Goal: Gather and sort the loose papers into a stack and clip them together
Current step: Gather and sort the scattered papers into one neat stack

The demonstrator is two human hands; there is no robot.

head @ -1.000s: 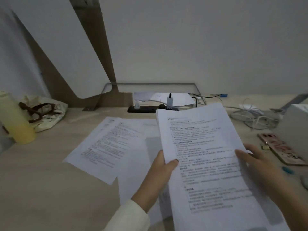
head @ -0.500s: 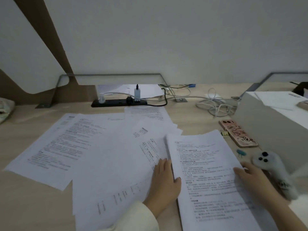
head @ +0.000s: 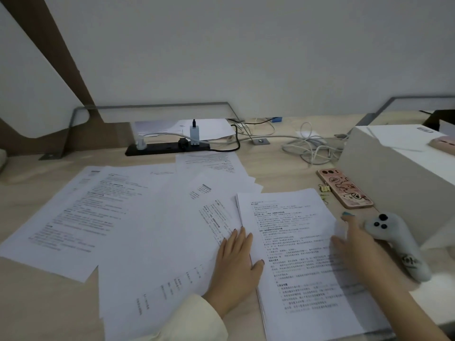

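A stack of printed papers (head: 300,254) lies flat on the desk at the front right. My left hand (head: 236,262) rests flat with fingers spread at the stack's left edge, the thumb lying on the top sheet. My right hand (head: 354,244) lies on the stack's right edge with fingers extended, one finger pointing past the paper. Loose printed sheets (head: 128,217) are spread overlapping across the desk to the left and behind. Small yellow binder clips (head: 324,190) lie on the desk beside the phone.
A pink phone (head: 344,188) lies right of the stack, with a white plush toy (head: 398,244) beside my right hand. A pale box (head: 384,183) stands at the right. A black power strip (head: 167,147) and tangled cables (head: 310,146) sit at the back.
The stack was held up off the desk a second ago; it now lies flat. Both hands have flattened against its edges, and the view has swung to the right.
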